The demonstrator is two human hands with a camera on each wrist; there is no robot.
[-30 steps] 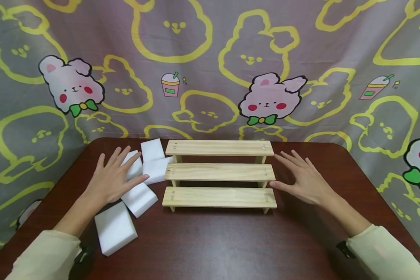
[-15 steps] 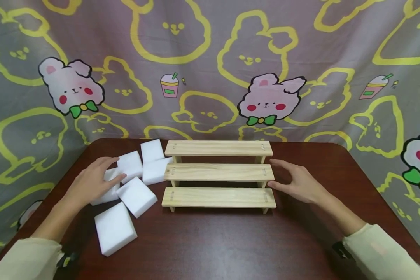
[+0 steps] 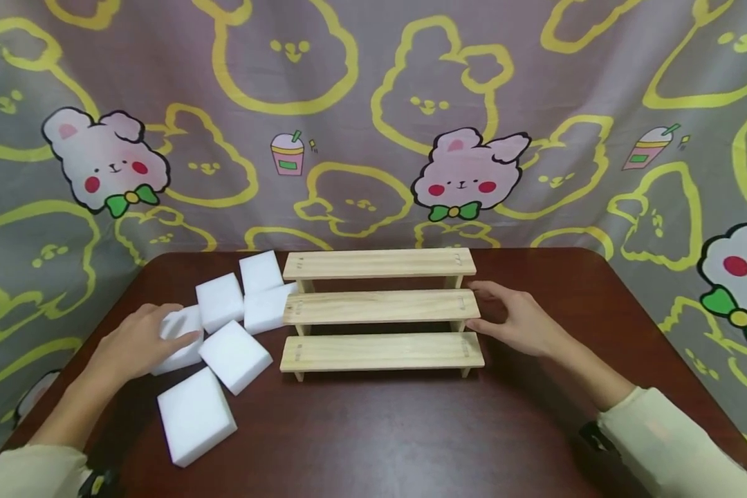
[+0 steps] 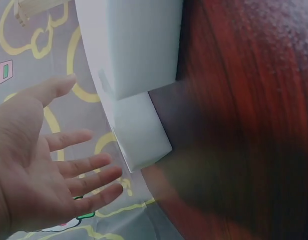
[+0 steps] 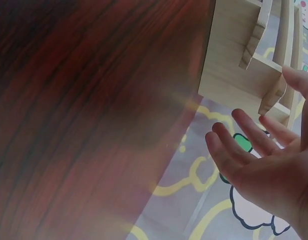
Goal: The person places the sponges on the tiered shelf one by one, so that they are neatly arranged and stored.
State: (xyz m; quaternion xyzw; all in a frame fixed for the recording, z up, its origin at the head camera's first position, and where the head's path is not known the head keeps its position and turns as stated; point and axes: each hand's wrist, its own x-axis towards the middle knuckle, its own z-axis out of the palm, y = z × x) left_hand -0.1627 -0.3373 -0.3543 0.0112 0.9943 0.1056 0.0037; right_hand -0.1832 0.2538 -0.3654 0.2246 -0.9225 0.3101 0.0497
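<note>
Left hand (image 3: pixel 133 340) seemingly lowered; shelf (image 3: pixel 380 306) crosswise.

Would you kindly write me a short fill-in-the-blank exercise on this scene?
1. The shelf has ____ tiers.
2. The head view shows ____ white blocks.
3. Of shelf and blocks, the left hand is nearer the ____.
4. The right hand is at the shelf's ____ end.

Missing words: three; six; blocks; right.

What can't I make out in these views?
Head: part of the square white foam block nearest the left hand, which covers it.
Head: right end of another white block, behind the three-tier pale wooden stand.
Right wrist: the stand's far end, cut off by the top edge.
</note>
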